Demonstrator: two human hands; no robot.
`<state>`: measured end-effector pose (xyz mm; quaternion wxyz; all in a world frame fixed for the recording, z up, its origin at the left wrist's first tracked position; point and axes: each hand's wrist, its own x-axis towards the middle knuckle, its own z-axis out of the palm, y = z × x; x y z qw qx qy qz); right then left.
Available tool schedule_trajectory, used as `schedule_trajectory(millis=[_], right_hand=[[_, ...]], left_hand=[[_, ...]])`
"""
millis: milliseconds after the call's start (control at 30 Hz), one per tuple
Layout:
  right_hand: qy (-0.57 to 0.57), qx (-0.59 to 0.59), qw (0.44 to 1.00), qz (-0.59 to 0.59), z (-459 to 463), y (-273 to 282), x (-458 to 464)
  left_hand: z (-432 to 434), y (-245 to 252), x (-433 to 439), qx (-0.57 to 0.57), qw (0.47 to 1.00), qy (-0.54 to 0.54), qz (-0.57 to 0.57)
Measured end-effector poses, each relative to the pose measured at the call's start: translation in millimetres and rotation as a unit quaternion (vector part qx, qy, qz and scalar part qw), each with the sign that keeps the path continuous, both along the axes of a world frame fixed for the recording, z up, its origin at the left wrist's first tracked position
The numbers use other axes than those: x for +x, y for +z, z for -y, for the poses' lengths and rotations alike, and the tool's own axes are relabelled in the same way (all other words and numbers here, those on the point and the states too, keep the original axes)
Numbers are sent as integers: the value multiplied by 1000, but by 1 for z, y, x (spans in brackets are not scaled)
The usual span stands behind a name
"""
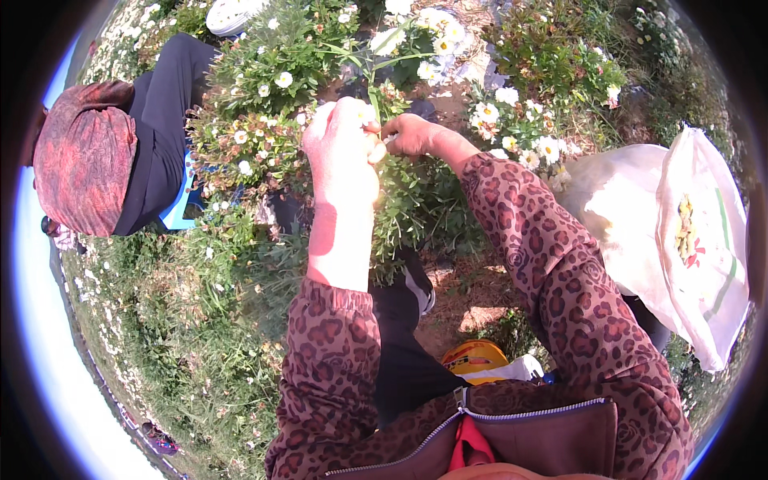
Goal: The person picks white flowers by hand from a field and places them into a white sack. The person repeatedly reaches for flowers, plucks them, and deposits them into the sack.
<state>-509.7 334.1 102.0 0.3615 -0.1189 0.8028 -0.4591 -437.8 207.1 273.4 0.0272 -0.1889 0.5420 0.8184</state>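
Note:
My left hand point(343, 141) is closed in a loose fist over the flowering plants, brightly sunlit. A white chrysanthemum-like flower point(364, 114) shows between its thumb and fingers. Just to its right, my right hand point(413, 133) bends inward with its fingertips pinched at a small white bloom point(391, 138). The two hands almost meet beside a tall green stem point(372, 90) with long narrow leaves. Leafy green stems point(408, 198) spread below both hands. Their fingertips partly hide what they hold.
A large white woven sack point(630, 204) stands open at the right, with pale flowers point(685, 228) inside. A person point(90, 159) sits at the left on a blue stool point(180, 204). Something yellow point(477, 360) lies beneath me. White-flowered bushes point(540, 144) surround us; a white container point(231, 15) is at top.

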Motion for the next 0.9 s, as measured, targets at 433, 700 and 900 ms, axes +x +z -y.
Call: schedule_trajectory(millis=[433,700,900], right_hand=[[-230,-415,877,74,-81,167,161],[-312,-436,844,26,-130,258,221],[-333,-413,847,-35,-173,319,271]], left_hand=[[-16,22,21,-4,969,-240,-56],[-71,72,70,88,888,-418,-169],[-133,104,104,-82,881,-296,-361]])
